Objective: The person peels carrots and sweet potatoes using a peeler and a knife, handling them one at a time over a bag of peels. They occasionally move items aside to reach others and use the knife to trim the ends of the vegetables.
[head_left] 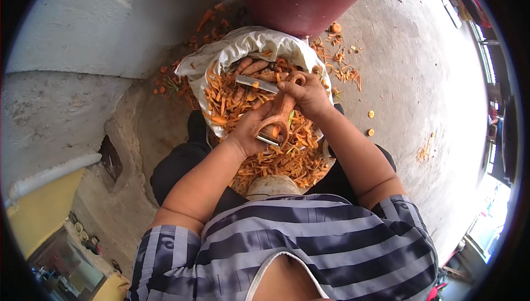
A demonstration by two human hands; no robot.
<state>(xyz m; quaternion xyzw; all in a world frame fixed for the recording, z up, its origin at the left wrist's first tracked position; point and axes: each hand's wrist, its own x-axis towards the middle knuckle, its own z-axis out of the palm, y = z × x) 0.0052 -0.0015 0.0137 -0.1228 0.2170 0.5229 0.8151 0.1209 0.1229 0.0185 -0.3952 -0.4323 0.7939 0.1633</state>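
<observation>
An orange Y-shaped peeler (284,104) with a ring at its handle's end is between my hands, its metal blade toward my body. My left hand (249,130) is closed around the lower part, beside the peeler's head. My right hand (310,96) is closed on the handle near the ring. A flat metal blade (256,83) reaches leftward from beneath my right thumb; its grip is hidden. Orange flesh shows through the peeler's frame. Below my hands, a white sack (212,52) with its rim folded back holds carrot peelings (301,155) and whole carrots (255,67).
A large dark red tub (309,3) stands just beyond the sack. A grey wall (66,30) rises at the left. Peelings and carrot slices (335,28) are scattered on the concrete floor (408,80). My knees are on both sides of the sack.
</observation>
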